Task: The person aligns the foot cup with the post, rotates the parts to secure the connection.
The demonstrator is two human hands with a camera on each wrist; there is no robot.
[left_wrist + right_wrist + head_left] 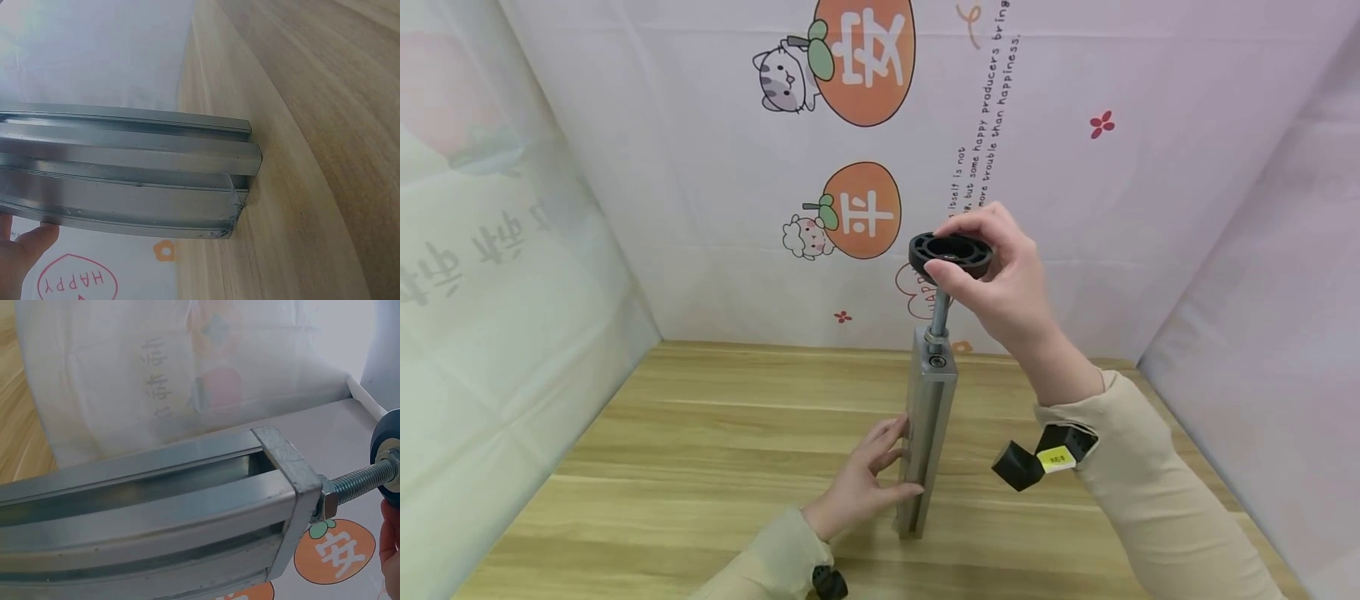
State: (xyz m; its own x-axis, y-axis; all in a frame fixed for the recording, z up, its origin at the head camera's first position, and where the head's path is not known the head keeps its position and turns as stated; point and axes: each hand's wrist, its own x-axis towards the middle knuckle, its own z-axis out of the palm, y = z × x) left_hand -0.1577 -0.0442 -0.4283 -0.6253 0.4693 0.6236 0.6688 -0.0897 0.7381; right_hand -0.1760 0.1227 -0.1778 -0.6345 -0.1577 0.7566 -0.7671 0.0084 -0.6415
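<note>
An aluminium profile [927, 433] stands upright on the wooden table, with lengthwise slots along its sides. From its top end plate [289, 464] rises a levelling foot [951, 248], a round black base on a threaded rod [362, 482]. A hex nut [327, 501] sits on the rod against the plate. My right hand [1009, 279] pinches the black base by its rim between thumb and fingers. Lower down, my left hand [861, 490] holds the profile from the left, thumb near its front edge. The left wrist view shows the profile's lower end touching the table.
White printed cloth [730, 275] encloses the table [700, 450] at the back and both sides. The back cloth carries orange fruit drawings and lettering. A black camera [1018, 465] hangs from the right sleeve, and another [830, 582] from the left.
</note>
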